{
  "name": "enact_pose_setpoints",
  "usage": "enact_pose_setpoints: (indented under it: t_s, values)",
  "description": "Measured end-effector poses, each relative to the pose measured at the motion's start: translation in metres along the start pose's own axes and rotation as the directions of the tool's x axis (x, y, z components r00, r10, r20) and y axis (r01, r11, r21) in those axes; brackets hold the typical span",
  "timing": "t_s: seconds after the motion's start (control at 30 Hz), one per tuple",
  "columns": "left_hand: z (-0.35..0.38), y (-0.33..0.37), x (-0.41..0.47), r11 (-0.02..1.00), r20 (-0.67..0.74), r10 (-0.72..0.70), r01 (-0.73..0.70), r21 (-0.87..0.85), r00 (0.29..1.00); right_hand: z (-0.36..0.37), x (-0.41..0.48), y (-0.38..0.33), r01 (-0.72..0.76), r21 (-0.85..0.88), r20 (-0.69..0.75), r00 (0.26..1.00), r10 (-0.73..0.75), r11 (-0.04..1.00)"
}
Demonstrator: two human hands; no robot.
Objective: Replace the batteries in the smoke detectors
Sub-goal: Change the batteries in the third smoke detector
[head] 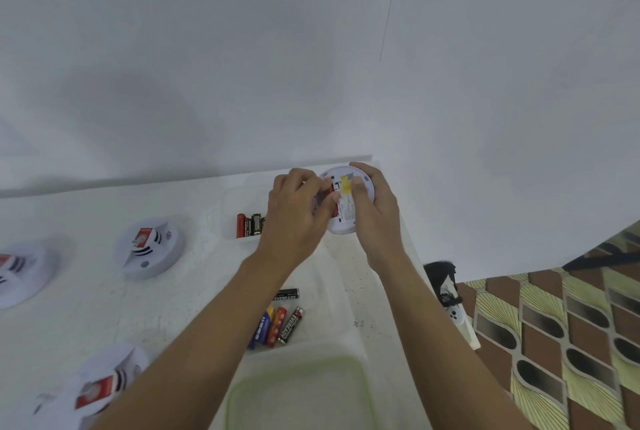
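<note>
Gripping smoke detector back-up in curled right hand fingers, for steadiness. Pinching battery at its 9 o'clock with left hand fingers.

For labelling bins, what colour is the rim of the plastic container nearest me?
Pale green rim, head view.

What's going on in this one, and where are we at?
A person grips a round white smoke detector, back side up, in the right hand above the white table. The left hand has its fingertips at the battery slot, where something red shows; whether a cell is going in or out is unclear. Three more white smoke detectors lie to the left, and loose batteries lie in two clear trays.
</note>
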State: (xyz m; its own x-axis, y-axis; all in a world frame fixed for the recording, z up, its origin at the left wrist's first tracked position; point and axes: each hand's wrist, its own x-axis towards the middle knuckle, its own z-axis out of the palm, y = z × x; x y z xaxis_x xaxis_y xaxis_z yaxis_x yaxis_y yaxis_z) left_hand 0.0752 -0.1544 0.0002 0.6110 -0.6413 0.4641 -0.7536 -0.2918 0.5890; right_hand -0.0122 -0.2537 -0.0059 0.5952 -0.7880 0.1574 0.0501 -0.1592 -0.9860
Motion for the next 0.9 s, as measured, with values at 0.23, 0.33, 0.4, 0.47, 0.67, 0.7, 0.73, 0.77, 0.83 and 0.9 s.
enact_pose_setpoints:
  t_s: [0.23,0.33,0.4,0.47,0.67,0.7,0.73,0.77,0.83,0.9]
  values:
    - [-0.004,0.0,-0.015,0.979,0.078,0.021,-0.036,0.201,0.997,-0.003,-0.001,0.004,-0.049,0.029,-0.001,0.999,0.05,0.998]
    - [-0.008,-0.001,-0.015,0.985,0.117,0.014,-0.034,0.172,0.993,0.0,-0.002,0.004,-0.056,0.047,-0.003,0.998,0.056,0.997]
    - [-0.01,-0.004,-0.015,0.987,0.148,0.008,-0.032,0.155,0.989,0.001,-0.002,0.003,-0.045,0.047,-0.002,0.999,0.045,0.998]
    - [-0.012,-0.006,-0.015,0.987,0.185,0.012,-0.041,0.157,0.983,0.001,-0.002,0.002,-0.04,0.041,0.0,0.999,0.04,0.998]
    - [-0.026,-0.004,-0.012,0.978,0.129,-0.072,0.096,-0.187,0.989,-0.002,-0.006,-0.008,0.036,0.033,0.033,0.999,-0.037,0.999]
    - [-0.028,-0.001,-0.011,0.966,0.1,-0.1,0.12,-0.229,0.99,-0.002,-0.006,-0.01,0.048,0.025,0.043,0.998,-0.049,0.999]
    - [-0.03,0.002,-0.011,0.954,0.075,-0.128,0.143,-0.263,0.989,-0.001,-0.007,-0.011,0.056,0.02,0.048,0.997,-0.057,0.998]
    - [-0.031,0.005,-0.011,0.942,0.052,-0.148,0.157,-0.295,0.988,0.001,-0.007,-0.012,0.062,0.015,0.049,0.997,-0.063,0.998]
    - [-0.034,0.01,-0.012,0.928,0.011,-0.159,0.154,-0.34,0.987,0.001,-0.008,-0.014,0.076,0.014,0.046,0.996,-0.076,0.997]
    - [-0.036,0.014,-0.013,0.928,-0.028,-0.16,0.141,-0.346,0.987,0.0,-0.007,-0.015,0.082,0.023,0.053,0.995,-0.083,0.996]
